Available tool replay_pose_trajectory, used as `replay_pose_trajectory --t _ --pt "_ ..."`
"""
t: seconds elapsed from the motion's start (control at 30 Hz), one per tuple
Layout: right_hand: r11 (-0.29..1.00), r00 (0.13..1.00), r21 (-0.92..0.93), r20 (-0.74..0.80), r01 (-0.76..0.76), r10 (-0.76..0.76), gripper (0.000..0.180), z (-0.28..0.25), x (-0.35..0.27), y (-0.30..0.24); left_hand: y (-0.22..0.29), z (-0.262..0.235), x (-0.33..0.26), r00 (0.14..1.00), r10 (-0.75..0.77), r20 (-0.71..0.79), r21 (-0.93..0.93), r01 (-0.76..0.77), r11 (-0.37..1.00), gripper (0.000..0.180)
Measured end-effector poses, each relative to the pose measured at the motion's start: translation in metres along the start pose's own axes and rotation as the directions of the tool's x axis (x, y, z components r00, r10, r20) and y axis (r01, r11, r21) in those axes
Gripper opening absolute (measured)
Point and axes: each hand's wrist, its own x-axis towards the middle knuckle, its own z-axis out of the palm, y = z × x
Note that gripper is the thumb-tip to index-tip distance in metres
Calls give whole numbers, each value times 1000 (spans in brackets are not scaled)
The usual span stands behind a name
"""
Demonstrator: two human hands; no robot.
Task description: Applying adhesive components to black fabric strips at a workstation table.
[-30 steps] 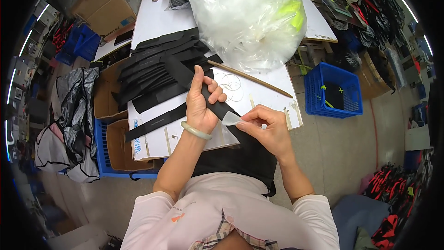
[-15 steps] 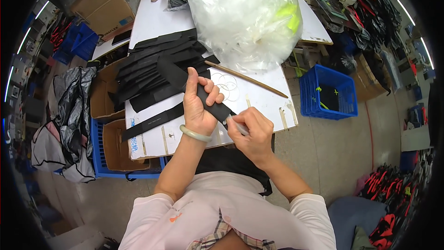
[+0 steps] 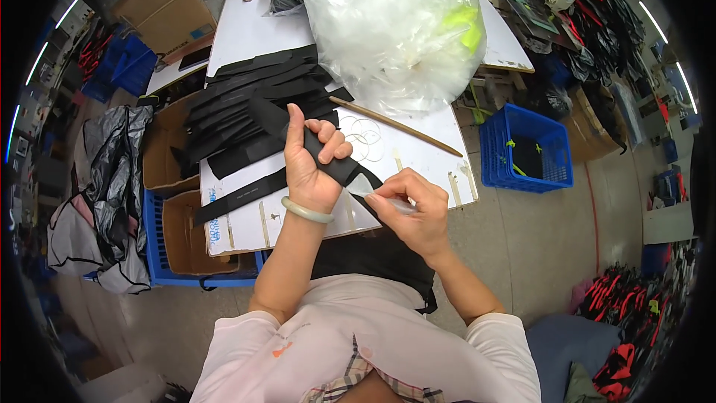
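Observation:
My left hand (image 3: 312, 172), with a pale bangle at the wrist, grips a black fabric strip (image 3: 339, 167) above the white table. Its thumb points up and its fingers curl over the strip. At the strip's near end, my right hand (image 3: 419, 213) pinches a soft, whitish, translucent piece (image 3: 361, 185); whether this is film or stuffing, I cannot tell. A pile of black fabric strips (image 3: 235, 116) lies beyond my left hand, with a single flat strip (image 3: 242, 200) nearer me. A wooden stick (image 3: 399, 127) rests beyond my right hand, beside thin pale rings (image 3: 364, 139).
A large clear bag of white stuffing (image 3: 395, 26) covers the table's far part. On the floor to the right stands a blue crate (image 3: 526, 151). Cardboard boxes and another blue crate (image 3: 159, 254) sit against the table's left side, near silver-black fabric (image 3: 112, 194).
Both hands differ slightly in place: my left hand has shifted a little left. The gap between the hands has widened, and more of the whitish piece shows at the strip's end.

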Motion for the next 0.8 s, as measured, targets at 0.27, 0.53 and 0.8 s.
replay_pose_trajectory --t 0.27,0.53,0.8 --pt "967 979 -161 -28 197 -204 15 6 15 2 1 -2 -2 995 -41 95 -64 47 997 43" --pt "945 959 -205 -77 253 -273 21 23 15 7 -10 4 -7 995 -8 104 7 7 1000 45" --pt "963 980 -184 11 198 -199 18 4 4 -2 3 6 -3 990 -10 142 -133 29 991 45"
